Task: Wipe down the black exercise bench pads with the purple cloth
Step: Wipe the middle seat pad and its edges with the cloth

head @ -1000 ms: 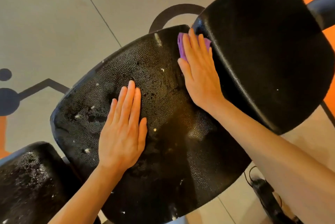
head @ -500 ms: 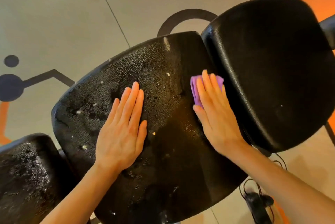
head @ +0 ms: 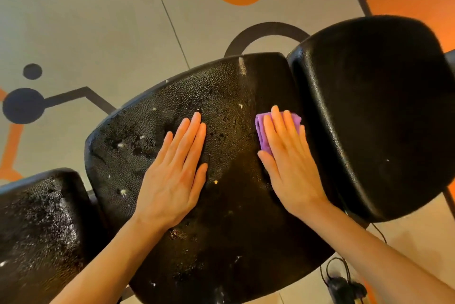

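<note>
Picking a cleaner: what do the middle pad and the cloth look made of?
Middle pad: looks like black vinyl or faux leather, with a pebbled grain and a slight sheen; pale chips and scuffed patches suggest the coating is wearing off. Cloth: soft purple fabric, matte and folded under the right hand, possibly microfibre; the weave is too small to tell.

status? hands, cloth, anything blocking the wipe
Right hand flat, pressing purple cloth on middle pad. Left hand flat, bracing same pad. White specks remain on pad; nothing blocking.
</note>
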The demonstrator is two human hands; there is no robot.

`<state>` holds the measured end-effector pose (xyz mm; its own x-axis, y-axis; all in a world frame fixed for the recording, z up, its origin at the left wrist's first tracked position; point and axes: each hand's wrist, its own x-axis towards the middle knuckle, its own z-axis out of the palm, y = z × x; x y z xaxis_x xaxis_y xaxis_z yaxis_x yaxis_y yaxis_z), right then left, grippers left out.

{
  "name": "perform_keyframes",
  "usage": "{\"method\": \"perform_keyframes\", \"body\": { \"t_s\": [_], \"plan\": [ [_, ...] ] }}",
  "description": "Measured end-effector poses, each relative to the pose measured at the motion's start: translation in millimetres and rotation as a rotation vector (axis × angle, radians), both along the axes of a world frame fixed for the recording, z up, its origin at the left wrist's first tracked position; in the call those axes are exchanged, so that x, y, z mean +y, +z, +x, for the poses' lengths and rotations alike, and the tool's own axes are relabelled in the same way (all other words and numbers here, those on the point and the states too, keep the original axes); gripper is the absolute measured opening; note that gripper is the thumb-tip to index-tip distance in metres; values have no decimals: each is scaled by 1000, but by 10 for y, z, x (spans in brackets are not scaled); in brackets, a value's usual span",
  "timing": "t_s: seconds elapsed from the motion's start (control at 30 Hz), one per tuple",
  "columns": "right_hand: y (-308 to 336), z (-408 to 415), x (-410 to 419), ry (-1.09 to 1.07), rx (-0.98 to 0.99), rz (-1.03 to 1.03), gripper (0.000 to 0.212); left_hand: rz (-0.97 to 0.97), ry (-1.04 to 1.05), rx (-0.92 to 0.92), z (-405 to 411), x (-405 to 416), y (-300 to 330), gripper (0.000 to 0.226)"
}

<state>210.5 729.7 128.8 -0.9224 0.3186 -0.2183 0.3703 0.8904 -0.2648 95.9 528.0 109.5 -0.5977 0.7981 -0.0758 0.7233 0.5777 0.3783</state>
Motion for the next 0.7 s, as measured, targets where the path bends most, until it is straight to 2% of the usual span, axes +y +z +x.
{"method": "perform_keyframes", "body": {
  "t_s": [0.03, 0.13, 0.2, 0.23, 0.33, 0.37, 0.4, 0.43, 0.53, 0.57, 0.6, 0.63, 0.7],
  "plan": [
    [-26, -118, 111, -32, 16, 5, 60, 18, 31, -14, -6, -23, 16, 64],
    [-25, -998, 305, -328, 106, 42, 58, 10, 216, -35, -43, -229, 30, 66],
    [-37, -1361, 42, -358, 141, 125, 57, -32, 316, -34, -50, -372, 10, 66],
    [-51, -1405, -188, -245, 158, 154, 57, -50, 337, -28, -48, -408, -7, 67],
    [-32, -1226, -604, 305, 150, 169, 58, -82, 347, -18, -31, -406, -56, 67],
    [-32, -1196, -486, 391, 152, 175, 58, -84, 347, -17, -28, -397, -55, 67],
    [-43, -1186, -286, 366, 162, 188, 57, -85, 345, -15, -31, -392, -48, 67],
    [-47, -1182, -72, 238, 158, 171, 56, -89, 344, -14, -36, -393, -42, 67],
    [-38, -1146, 355, -358, 121, 82, 56, -88, 344, -11, -37, -395, -38, 67],
    [-28, -1173, 246, -431, 111, 109, 56, -84, 346, -13, -32, -399, -41, 67],
    [-38, -1222, 50, -401, 124, 156, 56, -84, 347, -15, -30, -395, -44, 67],
    [-37, -1284, -189, -281, 148, 185, 57, -89, 346, -13, -28, -395, -46, 67],
    [-19, -1345, -537, 98, 179, 152, 57, -99, 343, -3, -25, -399, -46, 67]
  ]
}}
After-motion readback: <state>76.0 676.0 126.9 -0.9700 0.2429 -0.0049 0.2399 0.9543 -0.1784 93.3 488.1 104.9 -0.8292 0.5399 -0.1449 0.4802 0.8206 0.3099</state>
